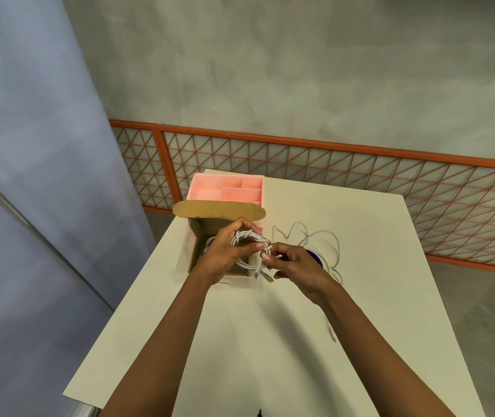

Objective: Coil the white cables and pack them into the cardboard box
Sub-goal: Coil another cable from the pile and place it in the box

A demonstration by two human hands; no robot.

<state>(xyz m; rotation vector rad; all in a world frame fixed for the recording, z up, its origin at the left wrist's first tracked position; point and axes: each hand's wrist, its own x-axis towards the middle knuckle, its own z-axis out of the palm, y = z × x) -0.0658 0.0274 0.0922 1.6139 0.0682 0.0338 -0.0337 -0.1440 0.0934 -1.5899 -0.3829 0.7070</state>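
At the table's (240, 341) left edge, towards the far-left corner, we see the cardboard box (195, 236) with its flap (210, 209) folded back and its top open. A pink organiser (201, 179) stands just behind it. A pale loop (208, 239) shows inside the box beside our left hand. It may be a cable already packed, but we cannot tell.

Our left hand (225, 251) hangs over the box's opening, fingers and thumb curled round the coiled white cable (252, 235), which is wound into a tight ring of several turns. Its two plug ends (270, 278) hang below the ring at the box's right wall. Just to the right, our right hand (297, 263) pinches the same cable near its tail between thumb and fingertips, seemingly tucking or securing the last turn.

Right of both hands, a loose white cable (324, 236) sprawls in open loops on the table towards its right edge, one strand trailing back towards the near side. A dark purple object (315, 255) lies among the loops, mostly hidden behind the right hand.

We judge this coil all but finished and ready to drop into the box directly beneath it. The loose cable is not yet coiled, so at least one full round of winding and packing remains.
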